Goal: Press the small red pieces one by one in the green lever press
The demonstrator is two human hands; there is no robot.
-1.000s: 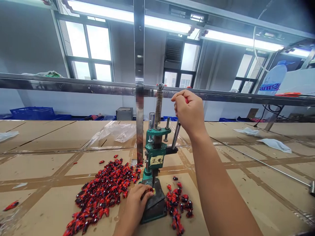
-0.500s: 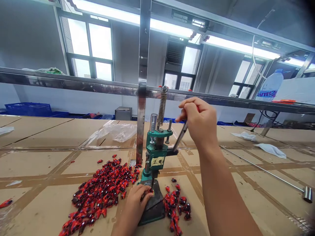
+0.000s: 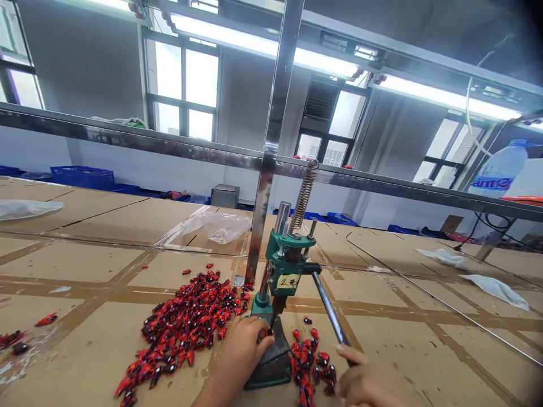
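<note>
A green hand press [image 3: 292, 265] with a "2#" label and a tall spring stands on the cardboard-covered table. My left hand [image 3: 244, 347] pinches a small red and black piece [image 3: 268, 333] on the press base, right under the thin punch. At the lower right my right hand [image 3: 365, 379], blurred, is closed on the end of the press lever [image 3: 331, 308], which slants down toward me. Left of the press lies a large pile of red and black pieces [image 3: 190, 316]; a smaller pile [image 3: 307, 359] lies to its right.
A metal post [image 3: 271, 141] rises behind the press and meets a horizontal rail [image 3: 190, 150]. A long thin rod [image 3: 424, 288] lies at the right. Clear plastic [image 3: 220, 226] lies behind the large pile. A water bottle [image 3: 500, 167] is at the upper right.
My right hand has swung the lever from raised to low. The punch is lower, at the piece in my left hand. The view has tilted and shifted, so the press appears further right.
</note>
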